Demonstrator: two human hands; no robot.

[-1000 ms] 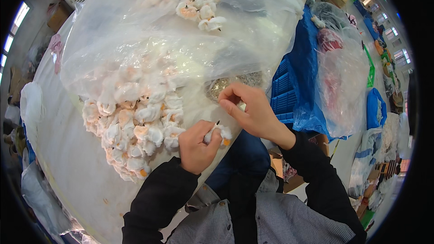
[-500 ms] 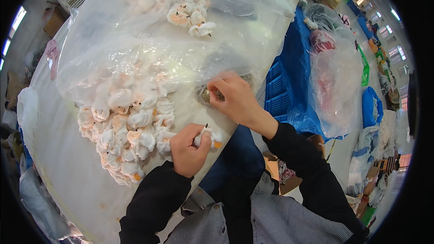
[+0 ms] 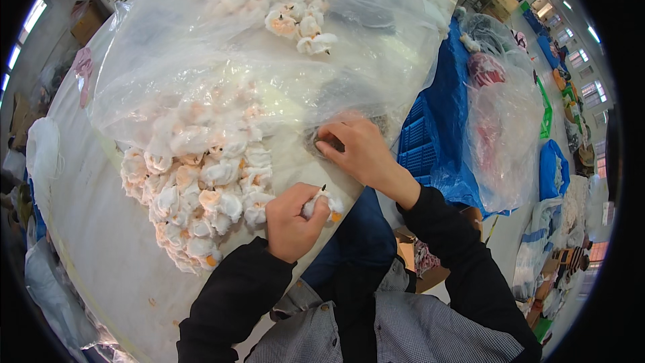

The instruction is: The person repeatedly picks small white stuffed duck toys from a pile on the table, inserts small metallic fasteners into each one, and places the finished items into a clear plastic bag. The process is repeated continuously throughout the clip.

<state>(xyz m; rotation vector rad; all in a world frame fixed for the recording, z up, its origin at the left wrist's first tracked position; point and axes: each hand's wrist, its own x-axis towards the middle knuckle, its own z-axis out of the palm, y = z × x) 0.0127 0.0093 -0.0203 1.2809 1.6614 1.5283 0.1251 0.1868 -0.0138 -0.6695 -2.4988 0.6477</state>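
Observation:
My left hand (image 3: 293,222) is closed round a white artificial flower (image 3: 328,207) with an orange spot and a dark, pointed tip sticking up. It is held over the table's near edge, just right of a large pile of similar white and peach flowers (image 3: 201,191). Farther up and to the right, my right hand (image 3: 363,151) has its fingers curled, thumb and forefinger close together, at a small clear bag (image 3: 311,140) with brownish contents. Whatever lies between those fingertips is too small or hidden to make out.
Clear plastic sheeting (image 3: 222,74) covers the far part of the pile, with a few flowers (image 3: 302,27) lying on it. Right of the table (image 3: 127,275) stand blue crates (image 3: 414,141) and a big clear bag with reddish contents (image 3: 500,134). A cardboard box (image 3: 430,275) is below.
The view has shifted slightly, so the table and both hands appear a little farther right. My left hand still holds the flower, and my right hand stays at the small bag.

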